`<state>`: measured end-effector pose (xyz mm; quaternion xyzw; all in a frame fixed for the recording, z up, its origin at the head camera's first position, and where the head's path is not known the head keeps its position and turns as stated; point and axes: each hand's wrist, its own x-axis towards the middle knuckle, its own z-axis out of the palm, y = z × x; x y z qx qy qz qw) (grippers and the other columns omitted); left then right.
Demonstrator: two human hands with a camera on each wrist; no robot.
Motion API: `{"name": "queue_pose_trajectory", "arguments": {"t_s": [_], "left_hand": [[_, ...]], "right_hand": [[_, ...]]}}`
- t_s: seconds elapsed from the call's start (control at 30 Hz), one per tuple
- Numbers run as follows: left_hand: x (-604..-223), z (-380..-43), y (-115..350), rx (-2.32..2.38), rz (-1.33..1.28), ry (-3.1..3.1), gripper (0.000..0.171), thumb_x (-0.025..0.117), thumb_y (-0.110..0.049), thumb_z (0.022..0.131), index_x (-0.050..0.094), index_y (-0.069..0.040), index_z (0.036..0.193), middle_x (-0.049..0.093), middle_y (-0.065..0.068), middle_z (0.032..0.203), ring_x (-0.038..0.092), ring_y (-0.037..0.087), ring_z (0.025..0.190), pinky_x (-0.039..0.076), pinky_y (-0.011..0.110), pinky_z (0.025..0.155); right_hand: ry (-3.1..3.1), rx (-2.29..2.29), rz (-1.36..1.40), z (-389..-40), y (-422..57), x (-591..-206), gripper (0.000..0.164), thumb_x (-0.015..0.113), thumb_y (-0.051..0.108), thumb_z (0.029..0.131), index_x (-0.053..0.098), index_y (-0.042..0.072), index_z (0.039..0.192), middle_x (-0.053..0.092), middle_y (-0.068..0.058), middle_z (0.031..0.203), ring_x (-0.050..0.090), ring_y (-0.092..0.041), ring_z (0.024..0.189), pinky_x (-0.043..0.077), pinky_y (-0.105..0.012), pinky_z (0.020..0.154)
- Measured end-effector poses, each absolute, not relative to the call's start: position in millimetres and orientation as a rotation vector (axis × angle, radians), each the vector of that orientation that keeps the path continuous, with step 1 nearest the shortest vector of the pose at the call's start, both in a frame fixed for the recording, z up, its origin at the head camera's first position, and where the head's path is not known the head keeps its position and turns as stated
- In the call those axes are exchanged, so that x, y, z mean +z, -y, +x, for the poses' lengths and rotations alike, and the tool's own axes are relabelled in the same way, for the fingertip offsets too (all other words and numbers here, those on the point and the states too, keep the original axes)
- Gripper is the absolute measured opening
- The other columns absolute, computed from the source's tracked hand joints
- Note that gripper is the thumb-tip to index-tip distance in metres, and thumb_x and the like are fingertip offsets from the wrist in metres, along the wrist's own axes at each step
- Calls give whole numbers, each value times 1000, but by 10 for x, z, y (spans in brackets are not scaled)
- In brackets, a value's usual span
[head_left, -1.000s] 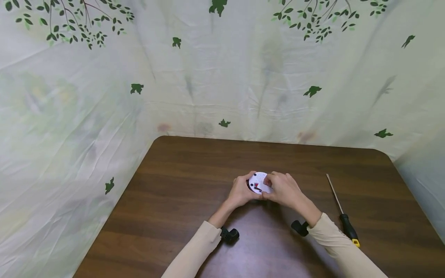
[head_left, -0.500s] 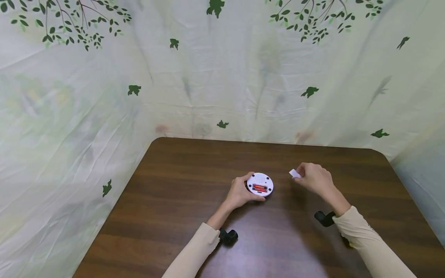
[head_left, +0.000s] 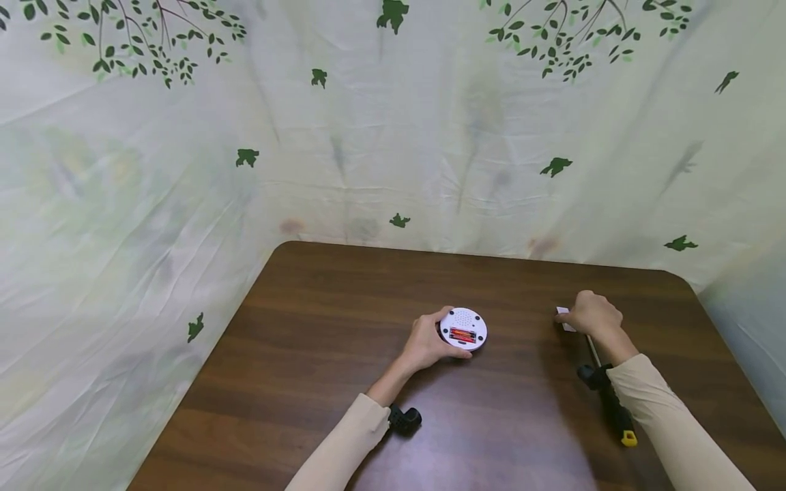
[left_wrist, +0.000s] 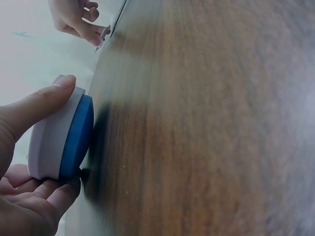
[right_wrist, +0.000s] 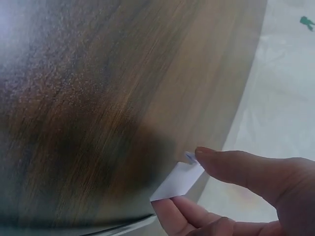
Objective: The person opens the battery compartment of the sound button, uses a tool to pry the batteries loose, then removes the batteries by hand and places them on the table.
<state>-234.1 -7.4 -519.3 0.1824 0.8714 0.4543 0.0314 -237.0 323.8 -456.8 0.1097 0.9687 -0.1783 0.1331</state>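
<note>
My left hand (head_left: 428, 339) grips a round white-and-blue battery device (head_left: 464, 318), thumb and fingers on opposite sides of its rim. Its white underside, dotted with small holes and dark feet, faces up. Red batteries (head_left: 462, 335) show in the uncovered compartment. In the left wrist view, the blue side of the device (left_wrist: 78, 140) faces the tabletop. Farther right, my right hand (head_left: 594, 318) pinches a small white battery cover (right_wrist: 177, 182) between thumb and fingers, low over the table by the tip end of a screwdriver (head_left: 616, 412).
The screwdriver, with a black-and-yellow handle, lies partly under the right forearm. A brown wooden table (head_left: 344, 293) with rounded far corners spreads beneath both hands. Behind it hangs a pale cloth (head_left: 368, 136) printed with green leaves.
The right hand has lifted the battery cover off the device and carried it right, down toward the table near the screwdriver. The batteries have come into view; the left hand stays in place.
</note>
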Motion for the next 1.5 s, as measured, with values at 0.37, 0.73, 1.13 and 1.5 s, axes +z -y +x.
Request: {"name": "queue_pose_trajectory", "arguments": {"t_s": [0.37, 0.73, 1.13, 1.5], "left_hand": [[-5179, -2332, 71, 1407, 585, -2687, 88, 102, -26, 60, 65, -7, 138, 74, 11, 127, 67, 25, 116, 51, 39, 104], [-5185, -2326, 54, 1444, 579, -2641, 89, 101, -23, 61, 63, -5, 139, 73, 13, 128, 67, 23, 118, 51, 38, 105], [-5207, -2326, 58, 1484, 576, -2621, 87, 101, -22, 61, 64, -7, 138, 74, 11, 126, 67, 21, 117, 52, 36, 103], [-5199, -2329, 47, 1504, 554, -2602, 91, 102, -21, 61, 62, -5, 140, 72, 13, 129, 66, 22, 120, 51, 39, 106]], "right_hand": [[-2825, -479, 348, -2408, -3195, -4605, 40, 72, 37, 92, 55, 9, 69, 55, -9, 71, 58, -28, 71, 45, -40, 60], [-2841, -537, 357, -2228, -3240, -4444, 54, 62, 45, 98, 45, 15, 57, 35, 3, 56, 43, -18, 57, 36, -33, 53], [-2949, -475, 356, -1607, -3461, -4015, 51, 61, 43, 98, 68, -7, 92, 55, -14, 69, 48, -23, 64, 36, -36, 51], [-2843, -425, 381, -936, -3360, -4261, 50, 64, 40, 99, 45, 13, 61, 37, 3, 55, 40, -15, 52, 30, -29, 48]]}}
